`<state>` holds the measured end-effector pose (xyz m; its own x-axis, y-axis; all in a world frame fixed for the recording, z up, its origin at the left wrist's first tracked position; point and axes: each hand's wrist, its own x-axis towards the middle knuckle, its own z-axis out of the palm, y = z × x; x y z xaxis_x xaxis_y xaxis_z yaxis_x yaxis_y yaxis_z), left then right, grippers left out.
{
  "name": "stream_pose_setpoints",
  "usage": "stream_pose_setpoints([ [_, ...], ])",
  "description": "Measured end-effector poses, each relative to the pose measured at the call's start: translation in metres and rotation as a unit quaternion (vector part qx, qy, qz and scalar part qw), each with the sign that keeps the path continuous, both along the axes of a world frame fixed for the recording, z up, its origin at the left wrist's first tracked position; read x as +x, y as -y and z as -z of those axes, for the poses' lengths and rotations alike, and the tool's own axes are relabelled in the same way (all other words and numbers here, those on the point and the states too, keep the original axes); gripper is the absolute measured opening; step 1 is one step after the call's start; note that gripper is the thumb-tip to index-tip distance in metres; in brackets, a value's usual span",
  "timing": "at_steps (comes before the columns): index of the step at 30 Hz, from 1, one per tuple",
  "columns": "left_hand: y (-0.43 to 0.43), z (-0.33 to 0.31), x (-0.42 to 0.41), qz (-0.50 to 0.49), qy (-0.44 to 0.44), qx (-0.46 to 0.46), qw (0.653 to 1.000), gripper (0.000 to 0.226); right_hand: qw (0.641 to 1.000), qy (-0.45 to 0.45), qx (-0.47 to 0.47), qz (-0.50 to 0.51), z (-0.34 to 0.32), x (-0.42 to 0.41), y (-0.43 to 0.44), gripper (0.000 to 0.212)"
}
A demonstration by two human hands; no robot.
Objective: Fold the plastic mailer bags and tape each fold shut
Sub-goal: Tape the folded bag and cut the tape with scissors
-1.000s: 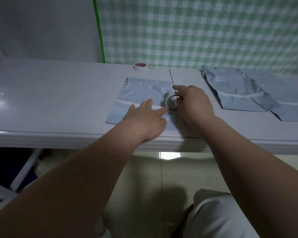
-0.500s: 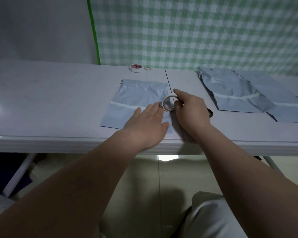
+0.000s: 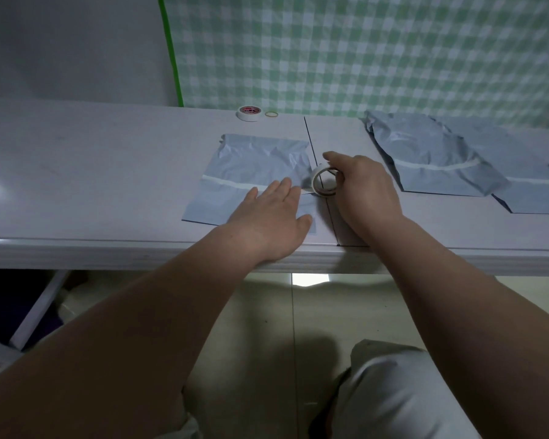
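Left hand [image 3: 271,221] fingers flat on folded grey plastic mailer bag [image 3: 254,172], right hand [image 3: 365,191] fingers gripping white tape roll [image 3: 324,183], pale desk [image 3: 92,172]

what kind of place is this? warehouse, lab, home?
Probably a makeshift packing spot in a home or small room, not a warehouse: plain white table against a green checked cloth, grey mailer bags laid out, a tape roll in the right hand, a spare roll by the wall.

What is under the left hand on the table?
The left hand lies flat on the grey mailer bag, across its white tape strip. Whether the strip reaches the bag's right edge cannot be seen: the hand covers that part.
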<state>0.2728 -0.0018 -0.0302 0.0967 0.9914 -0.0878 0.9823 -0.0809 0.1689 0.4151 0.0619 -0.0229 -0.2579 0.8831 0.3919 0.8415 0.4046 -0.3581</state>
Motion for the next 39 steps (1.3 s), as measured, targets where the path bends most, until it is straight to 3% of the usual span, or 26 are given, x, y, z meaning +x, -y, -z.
stream_pose_setpoints([
  [5,0.001,0.000,-0.001,0.001,0.002,0.001,1.000,0.060,0.998,0.057,0.025,0.004,-0.003,0.008,0.000,0.052],
  [16,0.000,-0.004,0.005,-0.007,-0.016,-0.014,1.000,0.057,0.999,0.044,0.016,0.017,-0.005,0.003,0.003,0.037],
  [39,-0.003,-0.003,0.011,-0.025,-0.027,-0.044,0.998,0.061,0.995,-0.092,-0.015,0.046,0.003,-0.007,0.000,0.037],
])
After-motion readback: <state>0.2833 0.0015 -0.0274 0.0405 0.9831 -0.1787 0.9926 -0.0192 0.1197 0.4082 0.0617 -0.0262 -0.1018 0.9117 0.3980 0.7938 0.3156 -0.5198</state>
